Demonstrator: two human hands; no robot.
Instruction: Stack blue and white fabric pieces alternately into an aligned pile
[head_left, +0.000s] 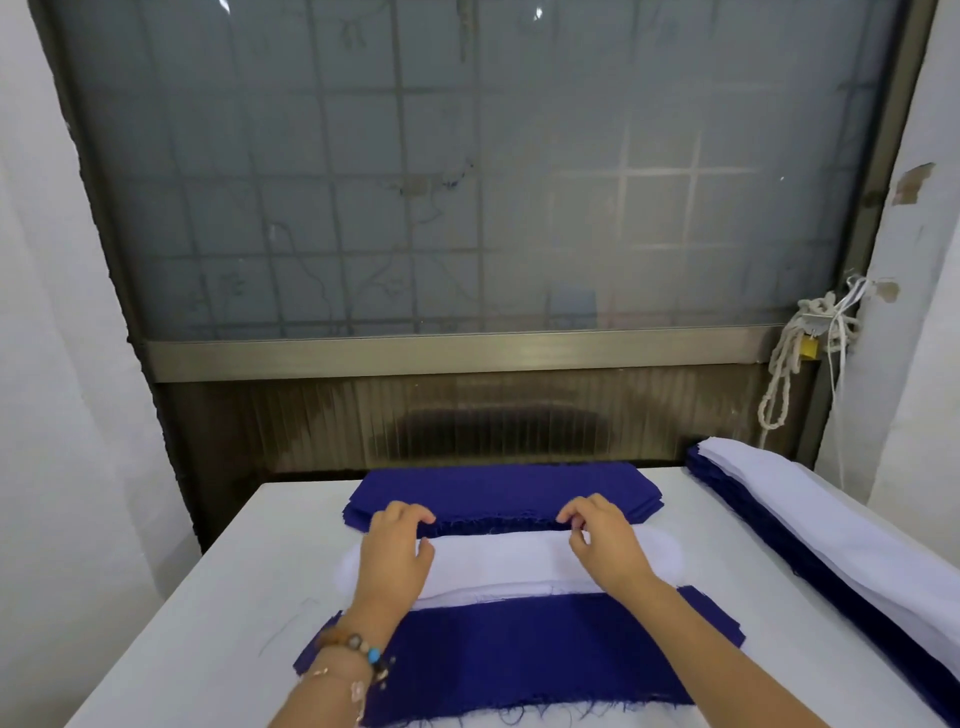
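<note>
A stack of blue fabric pieces (504, 491) lies at the far edge of the table. In front of it sits a pile of white pieces (493, 564) with rounded ends. Nearest me lies the alternating pile, with a blue piece (519, 654) on top and white edges showing beneath. My left hand (395, 556) rests over the white pile's left part, fingers curled at its far edge. My right hand (605, 540) pinches the far edge of the top white piece near its right part.
A long stacked pile of blue and white fabric (831, 545) runs along the right side of the white table (218, 597). A frosted window and dark sill stand behind the table. A coiled white rope (789, 358) hangs at the right wall.
</note>
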